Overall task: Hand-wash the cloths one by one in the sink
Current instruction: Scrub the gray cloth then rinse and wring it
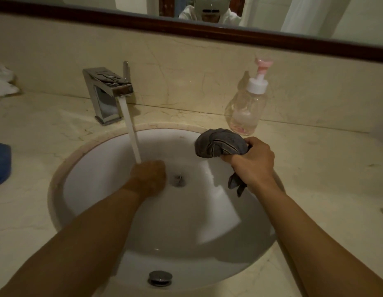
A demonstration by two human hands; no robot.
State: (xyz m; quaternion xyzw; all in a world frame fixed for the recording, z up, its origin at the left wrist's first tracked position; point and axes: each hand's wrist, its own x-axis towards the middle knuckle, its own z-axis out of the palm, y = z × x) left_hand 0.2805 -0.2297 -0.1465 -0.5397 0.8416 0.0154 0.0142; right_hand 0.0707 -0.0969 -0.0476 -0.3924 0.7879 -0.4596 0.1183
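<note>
Firmly, right hand [253, 160] grip clamps grey cloth [221, 144]; left hand [148, 176], blurred under water [132, 133], grip unclear.

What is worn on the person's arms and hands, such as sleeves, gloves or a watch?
Nothing shows. Both forearms are bare to the frame's edge, and the right hand has no glove, ring or watch. The left hand is blurred but looks bare too.

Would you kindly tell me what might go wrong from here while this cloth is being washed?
The stream lands on the left hand, so water may splash over the sink rim onto the counter. The right hand grips the cloth close to the soap bottle, so a careless swing might knock it over.
</note>
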